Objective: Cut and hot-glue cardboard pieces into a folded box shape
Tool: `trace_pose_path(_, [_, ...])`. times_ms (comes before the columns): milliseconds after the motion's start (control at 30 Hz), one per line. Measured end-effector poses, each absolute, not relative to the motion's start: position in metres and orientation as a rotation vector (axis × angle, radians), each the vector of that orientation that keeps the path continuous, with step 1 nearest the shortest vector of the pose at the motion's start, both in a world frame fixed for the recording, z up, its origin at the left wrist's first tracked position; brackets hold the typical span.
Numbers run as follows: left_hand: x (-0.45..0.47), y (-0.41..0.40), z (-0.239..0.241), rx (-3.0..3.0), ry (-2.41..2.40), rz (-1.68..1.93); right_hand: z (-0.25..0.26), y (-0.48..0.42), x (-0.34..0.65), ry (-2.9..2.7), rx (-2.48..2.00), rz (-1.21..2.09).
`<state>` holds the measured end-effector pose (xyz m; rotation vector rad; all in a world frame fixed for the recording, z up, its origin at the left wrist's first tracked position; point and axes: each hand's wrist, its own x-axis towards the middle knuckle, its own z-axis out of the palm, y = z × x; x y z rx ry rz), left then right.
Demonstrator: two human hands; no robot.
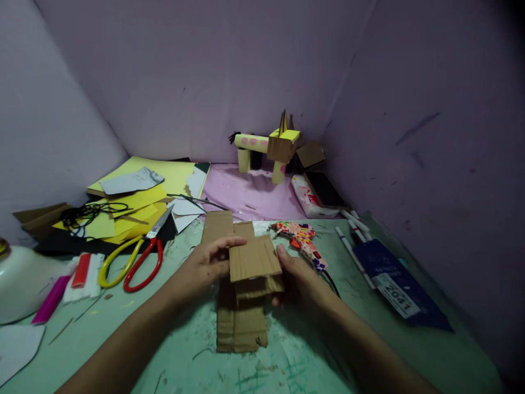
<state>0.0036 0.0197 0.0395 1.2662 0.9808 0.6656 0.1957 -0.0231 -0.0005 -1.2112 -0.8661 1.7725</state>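
Note:
Both hands hold a small folded piece of corrugated cardboard [254, 260] just above the green table [311, 361]. My left hand [205, 265] grips its left edge, fingers curled over the top. My right hand [297, 276] pinches its right edge, thumb on top. Under them a long strip of cardboard [240, 323] lies flat on the table, running away from me.
Scissors [135, 260] with yellow and red handles lie at left beside yellow paper sheets [135, 205] and black cord. A patterned glue gun [303, 241] lies right of the hands. A cardboard animal figure [273, 148] stands at the back. Pens [355, 241] and a dark blue packet [400, 284] are at right.

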Motion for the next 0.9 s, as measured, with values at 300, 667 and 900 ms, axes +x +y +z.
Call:
trace_pose_path(300, [0.012,0.024,0.018,0.998,1.047,0.988,0.007,-0.026,0.197,-1.061,-1.287,1.397])
trace_pose_path(667, [0.018,0.021,0.02,0.789,1.079,0.995,-0.001,-0.026,0.185,-1.084,-1.098,1.376])
trace_pose_path(900, [0.013,0.026,0.023,0.887,1.07,0.99,0.006,-0.027,0.199,-1.127,-1.134,1.537])
